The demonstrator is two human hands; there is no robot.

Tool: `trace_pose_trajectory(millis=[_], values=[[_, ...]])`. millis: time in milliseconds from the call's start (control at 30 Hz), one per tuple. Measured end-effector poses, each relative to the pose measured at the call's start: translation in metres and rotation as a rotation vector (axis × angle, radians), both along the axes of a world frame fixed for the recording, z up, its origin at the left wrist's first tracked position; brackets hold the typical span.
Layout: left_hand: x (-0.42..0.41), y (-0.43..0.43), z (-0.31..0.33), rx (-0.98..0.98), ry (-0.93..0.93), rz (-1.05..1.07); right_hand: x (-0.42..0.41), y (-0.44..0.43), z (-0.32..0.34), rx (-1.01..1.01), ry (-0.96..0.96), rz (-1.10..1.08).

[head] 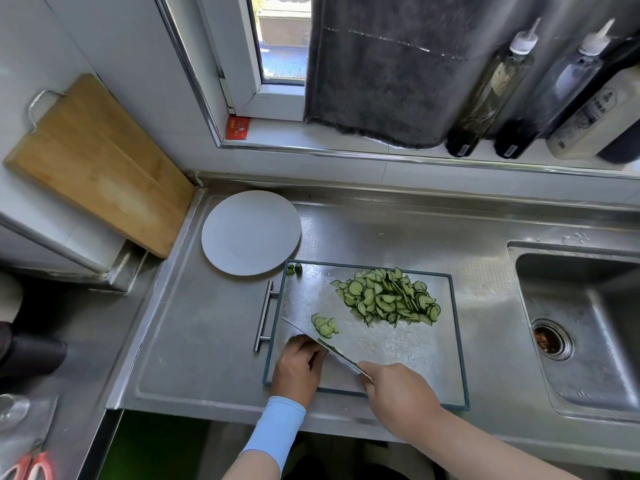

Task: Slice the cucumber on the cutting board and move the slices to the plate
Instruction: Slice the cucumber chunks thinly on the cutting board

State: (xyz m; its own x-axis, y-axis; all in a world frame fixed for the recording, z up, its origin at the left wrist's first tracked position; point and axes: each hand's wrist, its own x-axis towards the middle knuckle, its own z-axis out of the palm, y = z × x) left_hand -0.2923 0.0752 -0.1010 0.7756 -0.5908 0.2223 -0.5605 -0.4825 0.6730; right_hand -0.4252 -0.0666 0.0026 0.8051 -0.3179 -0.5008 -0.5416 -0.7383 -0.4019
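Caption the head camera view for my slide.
Left hand steadies the cucumber while the right hand cuts with a knife; slices heaped on the board, plate bare.

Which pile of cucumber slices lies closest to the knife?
The small pile, right beside the knife blade; the big heap sits farther right.

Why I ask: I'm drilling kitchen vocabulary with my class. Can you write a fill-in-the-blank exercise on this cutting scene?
1. The right hand grips a ____ by its handle.
2. The white plate holds nothing: it is ____.
3. The big pile of cucumber ____ lies on the cutting board.
4. The left hand, fingers curled on the cucumber stub, wears a light ____ sleeve.

Missing words: knife; empty; slices; blue.
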Motion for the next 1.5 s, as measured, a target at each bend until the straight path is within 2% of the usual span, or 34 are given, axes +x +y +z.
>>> trace_pose_trajectory(millis=[467,967,1200,1500], values=[[-0.002,0.0,-0.002,0.044,0.062,0.038,0.045,0.012,-0.018,0.033,0.001,-0.028],[-0.002,0.0,0.004,0.023,0.026,0.041,-0.004,0.001,0.001,0.009,-0.023,-0.016],[-0.003,-0.001,0.002,0.007,0.013,0.031,0.015,0.007,-0.008,0.049,0.049,-0.053],[-0.003,0.003,0.003,0.035,0.036,0.008,0.041,0.016,-0.016,0.049,0.016,-0.054]])
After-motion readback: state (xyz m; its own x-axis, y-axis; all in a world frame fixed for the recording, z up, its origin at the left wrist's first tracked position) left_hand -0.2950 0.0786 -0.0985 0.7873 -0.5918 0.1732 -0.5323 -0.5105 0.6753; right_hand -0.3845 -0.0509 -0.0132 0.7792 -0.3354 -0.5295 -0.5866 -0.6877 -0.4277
